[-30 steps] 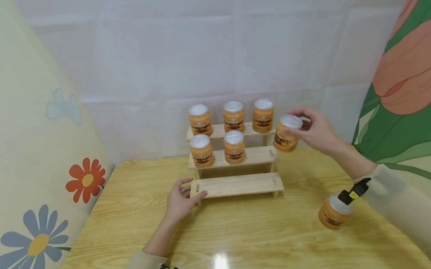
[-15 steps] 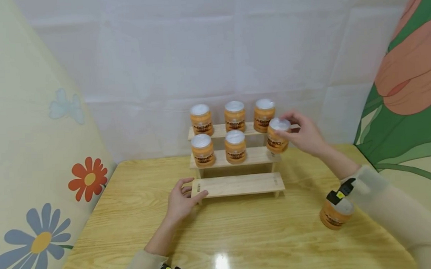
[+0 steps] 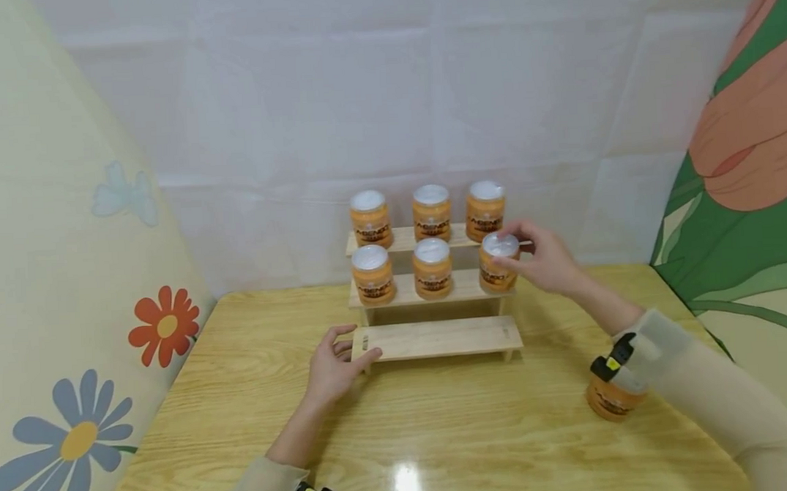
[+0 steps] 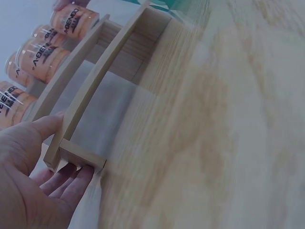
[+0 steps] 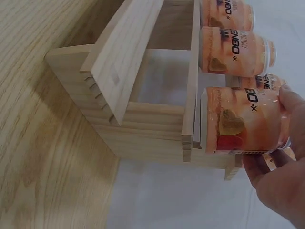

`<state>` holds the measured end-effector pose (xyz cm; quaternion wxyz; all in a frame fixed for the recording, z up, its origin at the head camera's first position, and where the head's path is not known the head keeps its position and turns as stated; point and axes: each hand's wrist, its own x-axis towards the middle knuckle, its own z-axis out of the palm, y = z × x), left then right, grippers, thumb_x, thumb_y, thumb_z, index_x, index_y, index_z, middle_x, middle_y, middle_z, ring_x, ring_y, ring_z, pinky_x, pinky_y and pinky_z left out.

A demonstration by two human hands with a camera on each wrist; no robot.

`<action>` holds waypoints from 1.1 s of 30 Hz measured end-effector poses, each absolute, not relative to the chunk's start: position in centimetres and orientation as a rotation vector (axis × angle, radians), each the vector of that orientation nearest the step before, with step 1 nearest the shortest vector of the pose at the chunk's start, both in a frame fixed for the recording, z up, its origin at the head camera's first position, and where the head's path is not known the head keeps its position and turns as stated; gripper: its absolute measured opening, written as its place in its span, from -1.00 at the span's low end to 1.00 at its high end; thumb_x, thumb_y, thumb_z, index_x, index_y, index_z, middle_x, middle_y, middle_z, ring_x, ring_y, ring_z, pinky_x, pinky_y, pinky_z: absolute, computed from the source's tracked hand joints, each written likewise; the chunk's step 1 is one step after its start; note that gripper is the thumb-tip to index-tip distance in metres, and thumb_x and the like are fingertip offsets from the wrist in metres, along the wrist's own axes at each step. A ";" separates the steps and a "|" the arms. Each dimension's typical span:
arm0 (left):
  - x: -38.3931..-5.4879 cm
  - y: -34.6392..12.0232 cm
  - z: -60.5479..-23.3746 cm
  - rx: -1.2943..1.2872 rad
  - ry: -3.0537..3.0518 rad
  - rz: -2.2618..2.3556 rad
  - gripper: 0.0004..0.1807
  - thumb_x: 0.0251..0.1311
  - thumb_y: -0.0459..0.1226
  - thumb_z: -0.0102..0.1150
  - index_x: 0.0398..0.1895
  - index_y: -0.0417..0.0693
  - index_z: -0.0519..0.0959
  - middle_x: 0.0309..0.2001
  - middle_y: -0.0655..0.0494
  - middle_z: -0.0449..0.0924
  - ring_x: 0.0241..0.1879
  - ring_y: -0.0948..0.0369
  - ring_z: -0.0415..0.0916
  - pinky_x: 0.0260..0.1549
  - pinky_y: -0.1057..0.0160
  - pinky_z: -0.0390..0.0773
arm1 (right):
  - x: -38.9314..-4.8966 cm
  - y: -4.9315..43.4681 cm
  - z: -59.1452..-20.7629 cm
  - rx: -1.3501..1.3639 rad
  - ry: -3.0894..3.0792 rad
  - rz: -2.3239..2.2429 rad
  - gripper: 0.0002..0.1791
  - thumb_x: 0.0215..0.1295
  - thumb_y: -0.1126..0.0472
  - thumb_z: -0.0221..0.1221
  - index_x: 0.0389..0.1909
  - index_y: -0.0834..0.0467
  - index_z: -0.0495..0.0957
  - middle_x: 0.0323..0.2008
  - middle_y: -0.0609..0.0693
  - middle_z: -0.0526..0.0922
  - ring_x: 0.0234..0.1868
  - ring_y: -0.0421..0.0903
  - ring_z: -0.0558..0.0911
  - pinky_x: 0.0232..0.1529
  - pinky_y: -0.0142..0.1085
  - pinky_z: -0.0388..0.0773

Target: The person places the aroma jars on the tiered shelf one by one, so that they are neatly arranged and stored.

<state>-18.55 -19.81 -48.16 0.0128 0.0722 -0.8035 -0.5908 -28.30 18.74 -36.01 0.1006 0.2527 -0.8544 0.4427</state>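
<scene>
My right hand (image 3: 547, 262) pinches an orange jar (image 3: 496, 277) with a clear lid near its top. That jar stands upright at the right end of the middle step of a three-step wooden display stand (image 3: 437, 339). In the right wrist view the held jar (image 5: 238, 119) has its base at the step; whether its full weight rests there I cannot tell. With thumb on top and fingers beneath, my left hand (image 3: 331, 367) grips the left end of the lowest step. Two matching jars share the middle step, and a row of three stands on the top step.
Another orange jar (image 3: 613, 403) stands on the wood-grain table (image 3: 441, 426) at the right, partly hidden by the right wrist's camera strap. A white cloth (image 3: 295, 110) hangs behind the stand. Flower-patterned panels (image 3: 743, 252) border both sides.
My right hand has carried the jar left and down, from beside the stand to the right end of the middle step. My left hand keeps its grip on the lowest step.
</scene>
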 end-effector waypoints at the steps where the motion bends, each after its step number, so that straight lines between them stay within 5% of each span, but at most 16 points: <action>1: -18.5 -19.8 -48.2 0.227 -2.504 -1.843 -0.23 0.19 -0.22 0.60 0.43 -0.13 0.43 0.21 -0.33 0.66 0.13 -0.11 0.71 -0.14 0.25 0.76 | -28.3 18.7 -36.1 0.758 -2.526 1.303 -0.61 0.36 0.32 0.43 0.11 0.34 0.55 0.05 0.31 0.71 0.04 0.16 0.69 0.12 0.00 0.68; 6: -18.5 -19.8 -48.2 0.221 -2.496 -1.856 -0.22 0.19 -0.21 0.60 0.43 -0.12 0.42 0.22 -0.33 0.65 0.15 -0.13 0.70 -0.10 0.22 0.77 | -28.4 18.5 -36.4 0.780 -2.525 1.300 -0.60 0.33 0.34 0.45 0.10 0.35 0.56 0.06 0.29 0.71 0.04 0.13 0.70 0.09 -0.18 0.68; 15: -18.4 -19.8 -48.3 0.212 -2.481 -1.886 -0.23 0.20 -0.23 0.60 0.43 -0.12 0.42 0.23 -0.34 0.64 0.16 -0.13 0.70 -0.12 0.25 0.77 | -28.0 18.7 -36.5 0.787 -2.512 1.274 -0.63 0.32 0.31 0.46 0.07 0.34 0.61 0.09 0.30 0.57 0.11 0.23 0.63 0.17 0.14 0.69; 33: -18.6 -19.9 -48.2 0.204 -2.492 -1.863 -0.24 0.19 -0.24 0.60 0.41 -0.13 0.43 0.21 -0.33 0.66 0.10 -0.07 0.73 -0.20 0.33 0.73 | -28.1 19.6 -36.2 0.835 -2.483 1.272 -0.71 0.40 0.37 0.38 0.07 0.33 0.63 0.11 0.28 0.59 0.13 0.24 0.65 0.21 0.11 0.69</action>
